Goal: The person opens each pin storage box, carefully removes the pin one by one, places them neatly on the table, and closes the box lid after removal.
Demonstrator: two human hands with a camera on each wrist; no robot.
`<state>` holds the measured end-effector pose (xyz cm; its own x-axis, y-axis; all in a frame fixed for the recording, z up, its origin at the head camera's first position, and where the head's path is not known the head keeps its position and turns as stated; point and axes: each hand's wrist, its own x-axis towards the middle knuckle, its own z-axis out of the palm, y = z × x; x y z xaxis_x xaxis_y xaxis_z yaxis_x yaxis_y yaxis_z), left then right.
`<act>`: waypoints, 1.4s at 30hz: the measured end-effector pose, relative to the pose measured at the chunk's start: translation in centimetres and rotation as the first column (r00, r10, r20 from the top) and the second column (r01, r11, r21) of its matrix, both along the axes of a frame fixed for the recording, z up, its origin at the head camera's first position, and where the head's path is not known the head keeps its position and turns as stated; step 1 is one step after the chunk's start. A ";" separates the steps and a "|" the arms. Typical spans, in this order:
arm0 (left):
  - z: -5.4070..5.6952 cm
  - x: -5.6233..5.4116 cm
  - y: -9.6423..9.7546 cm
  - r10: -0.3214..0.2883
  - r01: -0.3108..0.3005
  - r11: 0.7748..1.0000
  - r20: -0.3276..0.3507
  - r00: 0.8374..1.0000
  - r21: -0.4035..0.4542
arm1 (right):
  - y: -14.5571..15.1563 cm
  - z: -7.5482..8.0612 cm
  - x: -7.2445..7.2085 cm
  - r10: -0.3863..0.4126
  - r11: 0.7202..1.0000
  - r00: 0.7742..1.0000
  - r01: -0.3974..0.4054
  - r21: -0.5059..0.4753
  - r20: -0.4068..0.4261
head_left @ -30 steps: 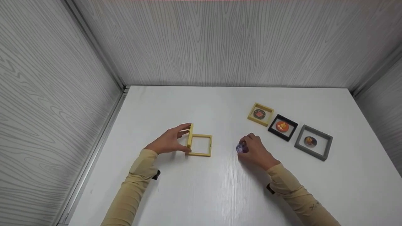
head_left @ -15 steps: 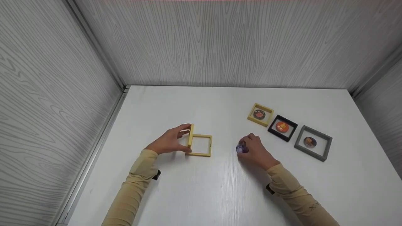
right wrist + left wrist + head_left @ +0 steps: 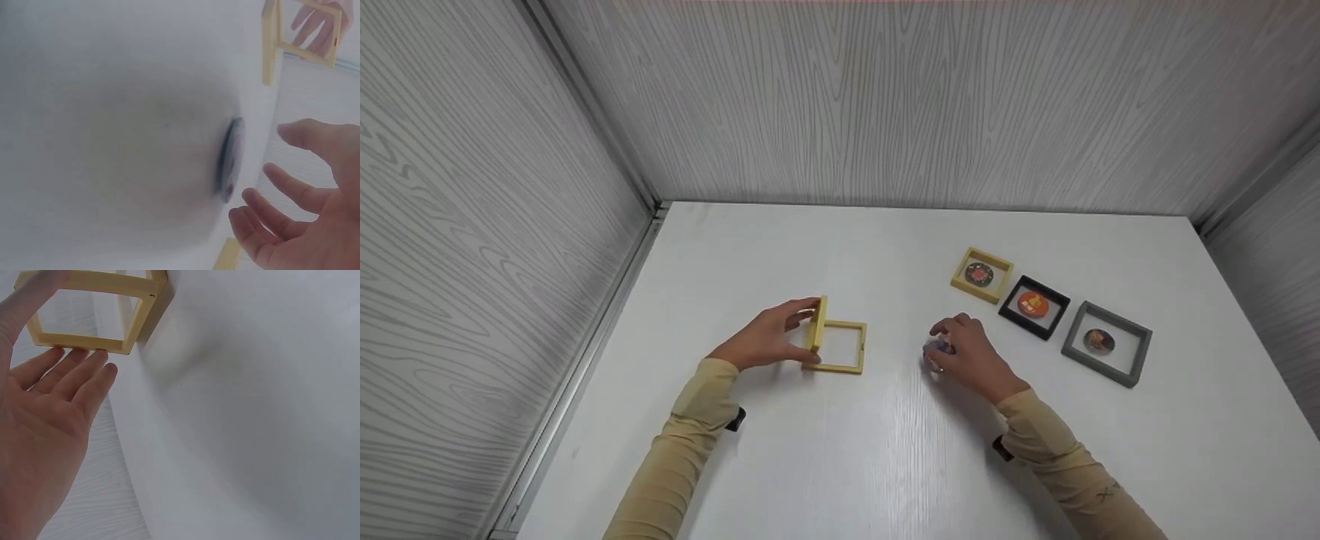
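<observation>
Here, our left hand (image 3: 761, 335) pinches the raised half of a hinged yellow display frame (image 3: 840, 368); right of that frame, our right hand (image 3: 973, 358) hangs loosely spread just above a purplish round badge (image 3: 233, 160) lying on the counter (image 3: 825, 450).

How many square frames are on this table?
4: an open yellow frame at the left hand; on the right, a second yellow frame, a black frame and a gray frame.

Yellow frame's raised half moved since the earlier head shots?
Yes, slightly: in the head view, the raised half has shifted right, toward the right edge of the unmoved flat half.
</observation>
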<state>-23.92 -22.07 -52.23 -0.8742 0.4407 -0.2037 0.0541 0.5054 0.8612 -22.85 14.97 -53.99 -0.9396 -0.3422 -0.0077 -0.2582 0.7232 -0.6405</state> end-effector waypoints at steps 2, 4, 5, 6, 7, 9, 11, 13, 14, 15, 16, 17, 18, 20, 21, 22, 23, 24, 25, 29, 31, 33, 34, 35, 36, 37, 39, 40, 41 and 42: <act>0.0 0.0 -0.1 0.001 -0.001 1.000 -0.001 1.000 -0.005 | -0.5 0.4 -0.3 0.003 1.000 1.000 -0.004 -0.027 -0.022; 0.1 0.0 -0.1 0.000 0.000 1.000 -0.006 1.000 -0.010 | -1.0 0.8 -0.5 0.013 0.999 0.999 -0.015 -0.044 -0.038; 0.1 0.1 -0.1 0.000 0.000 1.000 -0.008 1.000 -0.014 | -1.3 1.0 -0.6 0.020 0.999 0.999 -0.022 -0.047 -0.044; 0.2 0.0 0.0 -0.002 0.001 1.000 -0.011 1.000 -0.016 | -1.6 1.2 -0.8 0.026 0.998 0.999 -0.028 -0.048 -0.047; 0.2 0.1 0.0 -0.002 0.002 1.000 -0.013 1.000 -0.020 | -1.8 1.4 -0.9 0.029 0.998 0.999 -0.031 -0.048 -0.042; 0.3 0.1 0.0 -0.003 0.003 1.000 -0.019 1.000 -0.028 | -2.3 1.7 -1.0 0.044 0.998 0.998 -0.045 -0.041 -0.043; 0.3 0.1 0.1 -0.007 0.006 1.000 -0.025 1.000 -0.028 | -2.9 2.0 -1.1 0.056 0.998 0.997 -0.057 -0.030 -0.045; 0.3 0.1 0.2 -0.013 0.012 1.000 -0.031 0.999 -0.024 | -3.5 2.3 -1.2 0.070 0.997 0.996 -0.071 -0.023 -0.052; 0.3 0.1 0.2 -0.017 0.016 1.000 -0.033 0.999 -0.019 | -3.8 2.3 -1.2 0.077 0.997 0.995 -0.078 -0.020 -0.056; 0.3 0.1 0.2 -0.020 0.020 1.000 -0.036 0.999 -0.015 | -4.1 2.4 -1.3 0.082 0.996 0.995 -0.083 -0.017 -0.057; 0.3 0.1 0.3 -0.023 0.022 1.000 -0.039 0.999 -0.010 | -4.4 2.5 -1.3 0.088 0.996 0.994 -0.089 -0.016 -0.059; 0.3 0.1 0.3 -0.024 0.024 1.000 -0.042 0.999 -0.007 | -4.7 2.5 -1.4 0.094 0.995 0.994 -0.095 -0.015 -0.061; 0.3 0.0 0.4 -0.024 0.024 1.000 -0.044 0.999 -0.011 | -5.0 2.6 -1.4 0.101 0.995 0.993 -0.102 -0.015 -0.060; 0.2 0.0 0.4 -0.021 0.020 1.000 -0.042 0.999 -0.017 | -5.7 2.7 -1.6 0.111 0.994 0.992 -0.112 -0.014 -0.060; 0.2 0.0 0.5 -0.019 0.018 1.000 -0.039 0.999 -0.023 | -6.0 2.8 -1.6 0.117 0.993 0.991 -0.118 -0.013 -0.061; 0.2 0.0 0.5 -0.016 0.015 1.000 -0.039 0.999 -0.028 | -6.3 2.8 -1.7 0.122 0.992 0.991 -0.123 -0.009 -0.061; 0.2 0.0 0.5 -0.014 0.012 0.999 -0.039 0.999 -0.035 | -6.6 2.9 -1.7 0.128 0.992 0.990 -0.129 -0.005 -0.061; 0.2 0.0 0.6 -0.012 0.011 0.999 -0.038 0.999 -0.040 | -6.9 2.9 -1.8 0.132 0.991 0.989 -0.133 -0.001 -0.059; 0.2 0.0 0.6 -0.010 0.009 0.999 -0.039 0.999 -0.044 | -7.2 3.0 -1.8 0.135 0.991 0.989 -0.136 0.002 -0.057; 0.2 -0.1 0.9 -0.016 0.013 0.998 -0.061 0.998 -0.053 | -8.1 3.1 -2.1 0.147 0.989 0.988 -0.147 0.001 -0.043; 0.2 -0.1 1.0 -0.019 0.015 0.998 -0.073 0.997 -0.056 | -8.5 3.2 -2.2 0.150 0.989 0.988 -0.151 -0.004 -0.040; 0.3 -0.1 1.1 -0.018 0.013 0.998 -0.082 0.996 -0.061 | -8.8 3.3 -2.3 0.153 0.988 0.987 -0.153 -0.007 -0.041; 0.3 -0.1 1.1 -0.018 0.013 0.998 -0.088 0.996 -0.062 | -9.0 3.4 -2.4 0.154 0.988 0.987 -0.155 -0.010 -0.042; 0.3 -0.1 1.2 -0.019 0.014 0.998 -0.091 0.996 -0.062 | -9.2 3.5 -2.4 0.154 0.988 0.987 -0.155 -0.012 -0.044; 0.4 -0.1 1.2 -0.022 0.016 0.998 -0.093 0.995 -0.064 | -9.4 3.5 -2.4 0.156 0.988 0.987 -0.157 -0.011 -0.045; 0.4 0.0 1.3 -0.025 0.019 0.997 -0.094 0.995 -0.068 | -9.5 3.6 -2.4 0.157 0.987 0.986 -0.158 -0.009 -0.050; 0.3 0.1 1.4 -0.032 0.023 0.996 -0.102 0.994 -0.083 | -9.9 3.7 -2.4 0.156 0.988 0.986 -0.157 -0.002 -0.061; 0.3 0.1 1.5 -0.036 0.026 0.995 -0.108 0.993 -0.092 | -10.1 3.8 -2.4 0.155 0.988 0.986 -0.155 0.003 -0.067; 0.2 0.1 1.6 -0.041 0.029 0.995 -0.116 0.992 -0.100 | -10.3 3.8 -2.4 0.154 0.988 0.985 -0.154 0.009 -0.078; 0.2 0.2 1.6 -0.047 0.033 0.994 -0.127 0.991 -0.106 | -10.4 3.9 -2.4 0.151 0.989 0.985 -0.150 0.012 -0.088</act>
